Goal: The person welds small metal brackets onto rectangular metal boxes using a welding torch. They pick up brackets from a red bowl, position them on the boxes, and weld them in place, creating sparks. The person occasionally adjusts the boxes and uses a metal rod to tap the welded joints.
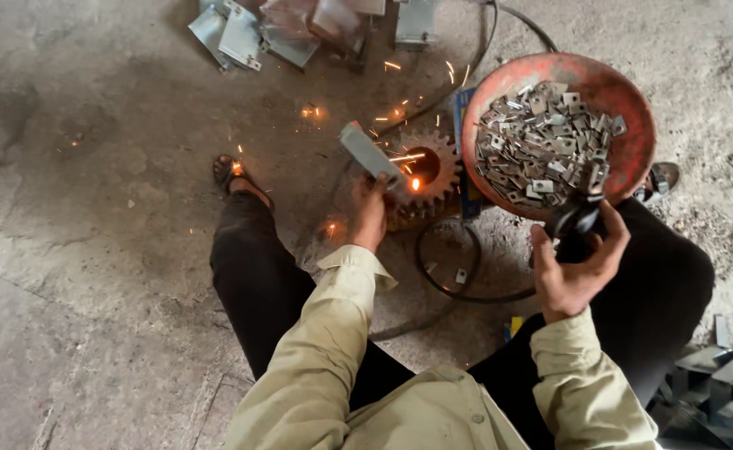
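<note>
Fingers [587, 250] grip a tool beside red bowl [633, 150] of metal plates [542, 142].

one gear [423, 177], one red bowl [625, 150], two hands [370, 212]

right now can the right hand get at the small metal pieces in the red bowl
Probably not freely: the right hand sits right beside the red bowl of small metal pieces, nothing between, but its fingers are wrapped round a black tool.
</note>
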